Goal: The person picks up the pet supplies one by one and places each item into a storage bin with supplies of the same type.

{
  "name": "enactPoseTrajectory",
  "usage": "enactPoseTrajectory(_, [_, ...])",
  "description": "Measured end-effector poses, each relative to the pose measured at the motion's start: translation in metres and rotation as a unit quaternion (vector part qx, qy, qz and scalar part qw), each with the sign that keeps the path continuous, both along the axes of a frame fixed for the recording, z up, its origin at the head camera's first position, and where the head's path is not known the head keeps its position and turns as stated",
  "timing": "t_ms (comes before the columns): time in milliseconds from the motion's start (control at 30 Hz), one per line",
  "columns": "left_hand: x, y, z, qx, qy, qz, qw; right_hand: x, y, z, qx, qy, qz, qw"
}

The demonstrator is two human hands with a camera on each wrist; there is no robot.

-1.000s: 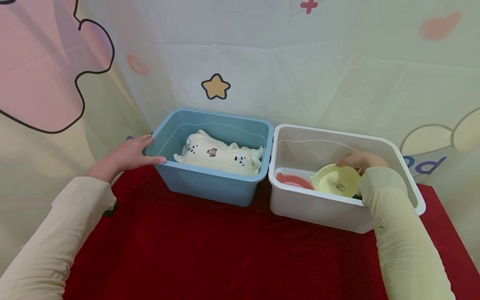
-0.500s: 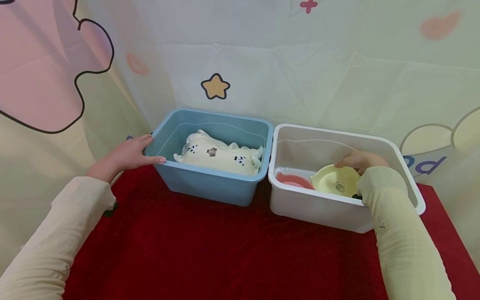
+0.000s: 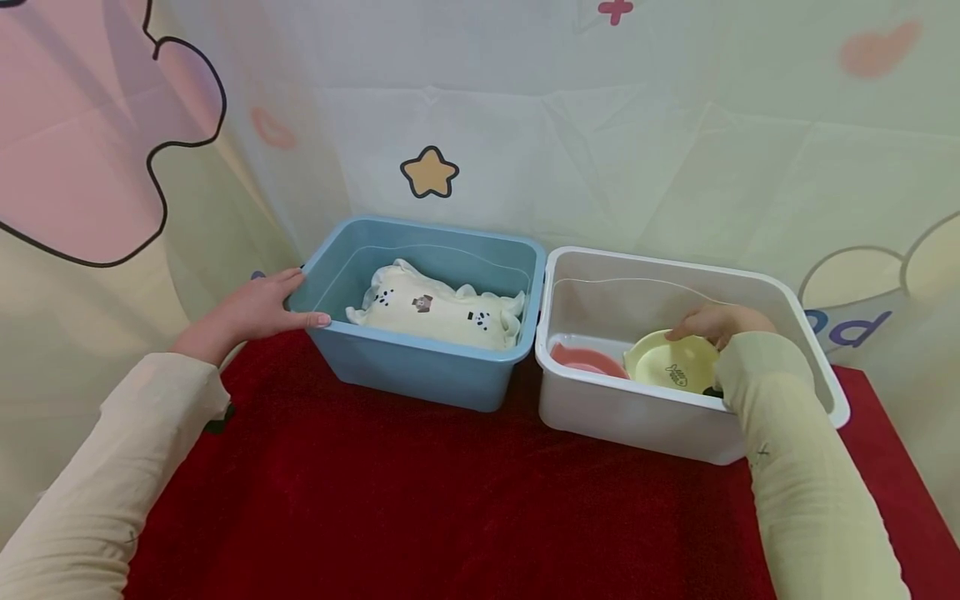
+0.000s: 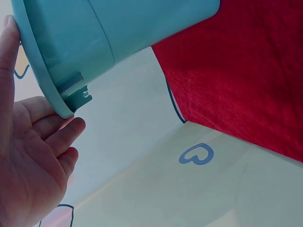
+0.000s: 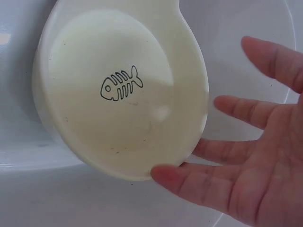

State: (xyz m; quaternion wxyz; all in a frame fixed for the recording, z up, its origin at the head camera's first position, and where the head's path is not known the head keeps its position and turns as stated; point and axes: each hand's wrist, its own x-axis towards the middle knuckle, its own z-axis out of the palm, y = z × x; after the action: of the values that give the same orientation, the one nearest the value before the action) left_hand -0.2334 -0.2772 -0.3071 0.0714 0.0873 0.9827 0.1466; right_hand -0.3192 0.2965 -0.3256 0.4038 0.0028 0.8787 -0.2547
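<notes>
In the head view my left hand (image 3: 262, 306) grips the left corner of a blue plastic bin (image 3: 420, 371), thumb along its front rim. The left wrist view has its fingers bent at the bin's rim (image 4: 40, 71). Inside that bin lies a cream pillow (image 3: 435, 312) with frilled edges and small animal prints. My right hand (image 3: 723, 322) reaches into a white bin (image 3: 637, 421) and pinches the edge of a shallow yellow dish (image 5: 120, 94) with a fishbone print. Its thumb (image 5: 170, 175) is on the rim, one finger partly behind. The dish is tilted.
A pink dish (image 3: 588, 360) lies left of the yellow one in the white bin, and a small dark thing (image 3: 712, 392) shows near the sleeve. Both bins stand side by side on a red cloth (image 3: 450, 500). A printed curtain (image 3: 525, 150) hangs close behind them.
The yellow dish has shifted slightly to the right, away from the pink dish, with my right fingers at its edge. My left hand stays on the blue bin.
</notes>
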Motion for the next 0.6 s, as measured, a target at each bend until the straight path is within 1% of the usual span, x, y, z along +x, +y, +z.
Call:
enactPoseTrajectory(100, [-0.0008, -0.001, -0.0009, -0.001, 0.001, -0.001, 1.0, 0.0014, -0.0007, 0.0024, 0.007, -0.005, -0.006, 0.9999])
enactPoseTrajectory(167, [-0.0007, -0.0015, -0.001, -0.001, 0.0, -0.001, 1.0, 0.0028, -0.0014, 0.0037, 0.005, -0.012, -0.023, 0.9997])
enactPoseTrajectory(367, [0.0023, 0.0006, 0.002, -0.008, 0.008, -0.008, 0.9999, 0.0021, -0.0026, 0.0038, 0.02, -0.012, -0.007, 0.9997])
enactPoseTrajectory(467, [0.0028, 0.0013, 0.0023, -0.008, 0.008, -0.008, 0.9999, 0.0024, -0.0025, 0.0035, 0.016, -0.014, -0.022, 0.9995])
enactPoseTrajectory(533, [0.0026, 0.0013, 0.0021, -0.006, 0.007, -0.007, 0.9999, 0.0034, -0.0021, 0.0036, 0.006, -0.019, -0.046, 0.9987])
enactPoseTrajectory(600, [0.0023, 0.0013, 0.0019, -0.004, 0.007, -0.007, 0.9999, 0.0045, -0.0019, 0.0038, 0.0, -0.021, -0.06, 0.998])
